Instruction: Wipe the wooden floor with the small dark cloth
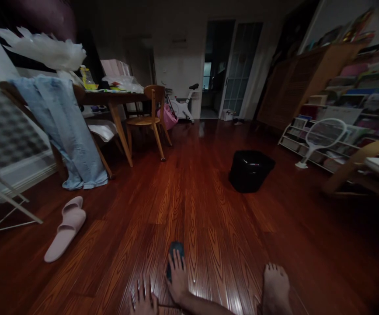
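Slightly splayed fingers (176, 260) atop dark object (176, 246)

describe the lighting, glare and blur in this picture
Head view: dim overall, nearly black at lower right; same head view: glare on the floor between the right hand and bare foot; also head view: the white bundle at upper left looks soft.

Left hand (144, 299) beside right hand (177, 280), palms down, fingers forward.

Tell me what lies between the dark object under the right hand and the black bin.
In the head view, only bare wooden floor shows between the dark object and black bin.
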A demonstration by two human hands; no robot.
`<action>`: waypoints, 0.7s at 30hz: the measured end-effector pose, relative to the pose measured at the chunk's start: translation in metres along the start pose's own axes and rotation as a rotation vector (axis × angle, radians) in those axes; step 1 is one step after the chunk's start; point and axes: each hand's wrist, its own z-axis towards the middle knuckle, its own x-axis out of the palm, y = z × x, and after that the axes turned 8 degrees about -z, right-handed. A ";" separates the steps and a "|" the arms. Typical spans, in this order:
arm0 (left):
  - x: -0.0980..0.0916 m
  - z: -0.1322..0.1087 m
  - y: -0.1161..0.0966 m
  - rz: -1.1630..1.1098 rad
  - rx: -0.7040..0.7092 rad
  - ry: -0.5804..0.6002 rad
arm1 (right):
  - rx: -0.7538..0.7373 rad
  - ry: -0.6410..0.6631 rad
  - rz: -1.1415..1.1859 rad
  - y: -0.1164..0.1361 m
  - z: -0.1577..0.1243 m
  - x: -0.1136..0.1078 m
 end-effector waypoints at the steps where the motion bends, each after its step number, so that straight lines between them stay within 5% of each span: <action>1: 0.001 0.000 -0.001 -0.017 -0.004 -0.016 | -0.051 0.013 0.034 0.007 0.000 0.002; 7: 0.001 0.000 -0.009 -0.090 -0.072 -0.061 | -0.055 0.020 0.031 0.005 0.036 -0.026; 14: -0.004 -0.001 -0.002 -0.070 -0.008 0.012 | 0.366 -0.033 -0.224 -0.077 0.055 -0.083; 17: -0.006 -0.001 -0.001 -0.013 -0.006 0.037 | 0.409 -0.041 -0.302 -0.095 0.043 -0.085; 21: -0.009 0.001 -0.002 -0.016 -0.005 0.072 | 0.422 -0.037 -0.309 -0.078 0.028 -0.062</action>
